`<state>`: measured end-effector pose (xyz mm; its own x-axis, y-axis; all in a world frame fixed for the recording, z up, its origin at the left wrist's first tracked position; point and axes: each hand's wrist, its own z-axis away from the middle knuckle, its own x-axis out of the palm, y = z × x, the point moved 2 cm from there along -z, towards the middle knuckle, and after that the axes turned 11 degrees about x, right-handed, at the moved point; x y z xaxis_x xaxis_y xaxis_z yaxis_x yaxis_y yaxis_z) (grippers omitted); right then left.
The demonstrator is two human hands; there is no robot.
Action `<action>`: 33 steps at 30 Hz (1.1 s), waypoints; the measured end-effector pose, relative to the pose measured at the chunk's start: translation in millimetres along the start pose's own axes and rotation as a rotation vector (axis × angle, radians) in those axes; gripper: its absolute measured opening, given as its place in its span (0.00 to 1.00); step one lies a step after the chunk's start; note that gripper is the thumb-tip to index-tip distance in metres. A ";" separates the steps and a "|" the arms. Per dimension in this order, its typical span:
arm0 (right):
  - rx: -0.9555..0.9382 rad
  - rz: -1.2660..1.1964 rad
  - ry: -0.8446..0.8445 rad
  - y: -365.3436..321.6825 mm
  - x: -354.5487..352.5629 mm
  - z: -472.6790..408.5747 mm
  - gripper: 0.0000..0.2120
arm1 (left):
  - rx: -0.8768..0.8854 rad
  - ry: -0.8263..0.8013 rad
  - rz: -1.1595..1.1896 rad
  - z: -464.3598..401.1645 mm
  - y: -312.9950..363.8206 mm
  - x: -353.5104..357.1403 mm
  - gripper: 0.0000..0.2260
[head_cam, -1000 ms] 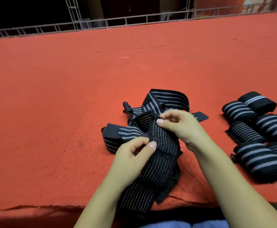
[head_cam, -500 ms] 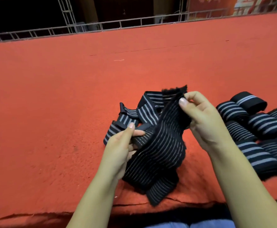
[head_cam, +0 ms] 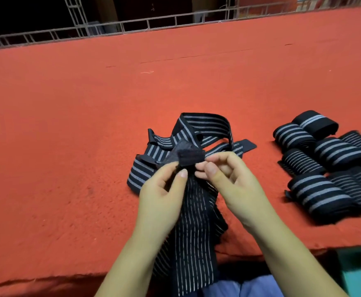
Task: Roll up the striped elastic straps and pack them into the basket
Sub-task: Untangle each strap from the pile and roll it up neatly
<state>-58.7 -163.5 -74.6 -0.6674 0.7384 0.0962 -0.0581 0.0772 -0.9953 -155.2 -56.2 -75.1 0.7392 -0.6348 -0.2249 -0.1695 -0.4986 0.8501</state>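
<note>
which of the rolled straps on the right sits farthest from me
The rolled strap at the top of the group, farthest up the red table. It shows one narrow cluster of grey stripes on broad black, while the nearer rolls are striped across their width.

From my end the table cover (head_cam: 68, 146) is a flat orange-red all over. The strap (head_cam: 194, 232) I'm holding is black with thin pale grey stripes running lengthwise, some looking dashed. Its end patch (head_cam: 191, 157) is plain dark, kinda fuzzy. The loose strap (head_cam: 205, 125) behind is navy-black with wider grey stripes. The rolls (head_cam: 325, 168) on the right are black with grey bands. Far railing (head_cam: 132, 24) is light grey metal.
</note>
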 end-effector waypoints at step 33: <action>-0.006 -0.364 0.040 -26.5 -7.5 16.5 0.05 | -0.013 -0.187 0.277 4.8 23.0 -4.5 0.17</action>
<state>-64.4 -182.1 -49.1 -0.5747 0.6872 0.4444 -0.2820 0.3435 -0.8958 -165.6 -67.6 -56.8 0.5335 -0.8431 -0.0675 -0.3381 -0.2857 0.8967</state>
